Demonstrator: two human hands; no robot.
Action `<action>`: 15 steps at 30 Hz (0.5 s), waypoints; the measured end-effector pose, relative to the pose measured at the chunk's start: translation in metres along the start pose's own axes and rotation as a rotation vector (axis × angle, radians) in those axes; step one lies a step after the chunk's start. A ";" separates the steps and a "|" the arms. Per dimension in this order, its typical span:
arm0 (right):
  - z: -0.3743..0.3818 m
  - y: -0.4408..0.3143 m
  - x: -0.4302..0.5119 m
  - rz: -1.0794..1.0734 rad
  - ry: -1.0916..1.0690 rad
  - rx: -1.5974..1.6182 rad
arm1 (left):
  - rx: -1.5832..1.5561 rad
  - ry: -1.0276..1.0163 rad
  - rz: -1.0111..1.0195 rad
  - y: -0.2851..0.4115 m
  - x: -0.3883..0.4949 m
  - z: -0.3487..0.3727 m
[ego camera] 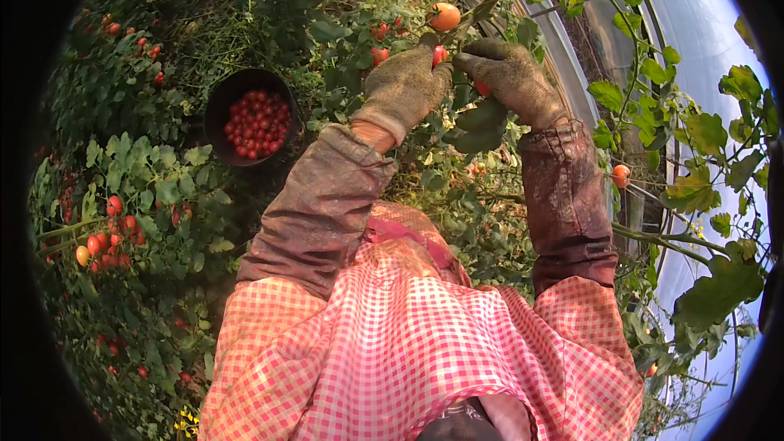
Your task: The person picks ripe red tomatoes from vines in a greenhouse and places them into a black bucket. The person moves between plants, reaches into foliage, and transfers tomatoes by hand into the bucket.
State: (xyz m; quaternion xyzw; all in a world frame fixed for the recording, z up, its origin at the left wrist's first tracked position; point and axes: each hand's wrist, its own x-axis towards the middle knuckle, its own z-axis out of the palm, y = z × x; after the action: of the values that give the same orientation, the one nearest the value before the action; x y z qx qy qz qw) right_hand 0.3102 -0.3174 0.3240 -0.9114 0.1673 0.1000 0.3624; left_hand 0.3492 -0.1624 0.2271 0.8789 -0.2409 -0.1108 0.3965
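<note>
My left hand, in a soiled knit glove, has its thumb and fingers around a red tomato on the vine. Just above it hangs a larger orange tomato, close under a thick green stem. My right hand, gloved too, is curled beside the left with its fingertips at the same cluster. Another red tomato shows under its bent fingers, partly hidden and seemingly held against the palm. More red tomatoes hang left of my left hand.
A dark bucket holding many small red tomatoes stands among the plants at the left. Tomato vines with ripe clusters fill the left side. Greenhouse plastic sheeting and leafy stems border the right.
</note>
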 end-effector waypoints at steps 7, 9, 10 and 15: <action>0.012 -0.012 0.004 0.169 0.051 0.308 | -0.038 -0.007 -0.170 -0.002 0.007 -0.007; 0.015 -0.018 0.002 0.092 0.097 0.153 | -0.305 0.007 -0.279 -0.010 0.007 -0.012; 0.019 -0.006 0.006 0.008 0.159 0.047 | -0.559 0.023 -0.311 -0.022 0.005 -0.011; 0.034 -0.023 -0.043 -0.522 0.545 -0.202 | -1.796 -0.343 -0.496 -0.108 -0.040 -0.012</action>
State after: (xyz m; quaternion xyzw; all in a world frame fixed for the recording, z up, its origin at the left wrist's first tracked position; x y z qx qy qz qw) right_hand 0.2771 -0.2676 0.3270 -0.9476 0.0094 -0.2253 0.2262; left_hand 0.3557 -0.0734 0.1542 0.2429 0.0730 -0.4636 0.8489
